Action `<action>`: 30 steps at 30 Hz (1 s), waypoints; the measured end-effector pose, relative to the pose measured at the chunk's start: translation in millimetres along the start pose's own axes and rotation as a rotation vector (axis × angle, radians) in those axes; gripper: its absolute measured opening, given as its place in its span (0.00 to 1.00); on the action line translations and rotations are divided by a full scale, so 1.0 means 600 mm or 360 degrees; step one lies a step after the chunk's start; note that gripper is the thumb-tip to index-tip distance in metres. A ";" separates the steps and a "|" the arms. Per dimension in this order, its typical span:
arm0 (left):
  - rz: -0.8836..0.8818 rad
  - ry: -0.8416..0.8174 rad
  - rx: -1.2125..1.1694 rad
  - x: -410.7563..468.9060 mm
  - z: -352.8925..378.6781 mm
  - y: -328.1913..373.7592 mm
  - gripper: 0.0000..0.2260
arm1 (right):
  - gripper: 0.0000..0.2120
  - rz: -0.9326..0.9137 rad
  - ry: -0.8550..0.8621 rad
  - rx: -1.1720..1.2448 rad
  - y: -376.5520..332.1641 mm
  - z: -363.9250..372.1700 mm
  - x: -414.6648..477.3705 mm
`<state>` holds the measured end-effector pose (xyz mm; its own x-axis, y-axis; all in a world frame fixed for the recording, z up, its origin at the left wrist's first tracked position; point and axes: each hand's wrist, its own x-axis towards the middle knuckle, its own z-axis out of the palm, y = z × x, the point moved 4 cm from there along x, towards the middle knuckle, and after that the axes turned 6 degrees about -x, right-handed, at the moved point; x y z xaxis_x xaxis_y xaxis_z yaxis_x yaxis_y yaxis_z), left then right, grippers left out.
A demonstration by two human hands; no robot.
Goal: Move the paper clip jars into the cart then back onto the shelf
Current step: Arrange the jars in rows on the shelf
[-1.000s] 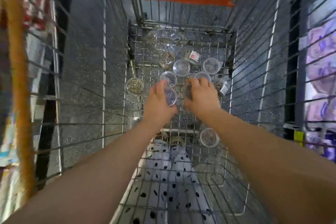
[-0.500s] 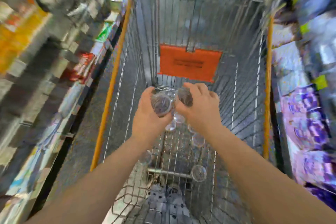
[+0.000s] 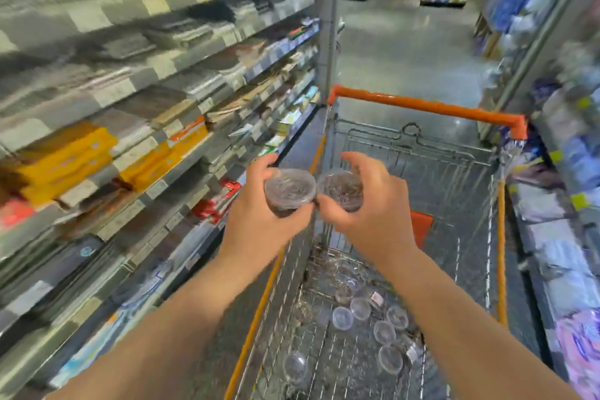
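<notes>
My left hand point(image 3: 256, 224) grips a clear round jar of paper clips point(image 3: 288, 189) from below. My right hand point(image 3: 373, 214) grips a second clear jar of dark paper clips point(image 3: 342, 189). The two jars touch side by side, held high above the wire cart point(image 3: 454, 153), over its left rim. Several more clear jars point(image 3: 367, 318) lie on the cart's bottom grid. The shelf point(image 3: 156, 127) with stationery stands on my left, blurred by motion.
The cart has an orange handle bar point(image 3: 428, 107) at its far end and orange side rails point(image 3: 256, 318). Another shelf with blue and purple packs point(image 3: 565, 172) lines the right side. The aisle floor point(image 3: 406, 52) stretches ahead beyond the cart.
Both hands have lifted a jar each out of the cart bottom to chest height. My view has swung up from the cart floor toward the aisle and left shelf.
</notes>
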<state>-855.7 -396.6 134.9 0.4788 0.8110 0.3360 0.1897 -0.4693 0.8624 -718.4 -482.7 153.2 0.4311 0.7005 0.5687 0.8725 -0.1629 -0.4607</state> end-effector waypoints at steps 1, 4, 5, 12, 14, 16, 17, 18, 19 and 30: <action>0.0019 0.0036 0.0014 0.000 -0.028 0.007 0.31 | 0.31 -0.0056 0.0015 0.0019 -0.027 -0.003 0.011; 0.0056 0.0170 0.0076 -0.008 -0.129 0.034 0.26 | 0.31 -0.0214 -0.0044 0.0140 -0.122 -0.003 0.034; 0.0065 0.0205 0.0091 -0.013 -0.168 0.042 0.25 | 0.30 -0.0284 -0.0034 0.0182 -0.158 -0.004 0.038; 0.0090 0.0377 0.0366 -0.090 -0.459 0.085 0.22 | 0.27 -0.0652 -0.0045 0.0430 -0.436 0.032 0.038; 0.0062 0.0430 0.0426 -0.122 -0.548 0.087 0.22 | 0.28 -0.0759 -0.0070 0.0486 -0.524 0.049 0.027; 0.0027 0.0473 0.0472 -0.161 -0.635 0.090 0.21 | 0.28 -0.0854 -0.0113 0.0535 -0.614 0.066 0.014; 0.0011 0.0499 0.0492 -0.181 -0.678 0.092 0.20 | 0.30 -0.0893 -0.0141 0.0558 -0.659 0.075 0.007; 0.0009 0.0529 0.0523 -0.202 -0.720 0.095 0.20 | 0.31 -0.0932 -0.0172 0.0585 -0.703 0.083 -0.001; 0.0013 0.0561 0.0559 -0.222 -0.760 0.099 0.19 | 0.31 -0.0970 -0.0208 0.0624 -0.745 0.092 -0.010; -0.0233 0.0913 0.0865 -0.369 -1.111 0.118 0.19 | 0.23 -0.1236 -0.0622 0.1272 -1.119 0.201 -0.062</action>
<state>-1519.4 -376.7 373.8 -0.0704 0.8611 0.5035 0.6781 -0.3289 0.6572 -1347.7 -315.4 359.2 -0.3722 0.6080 0.7013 0.4185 0.7843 -0.4579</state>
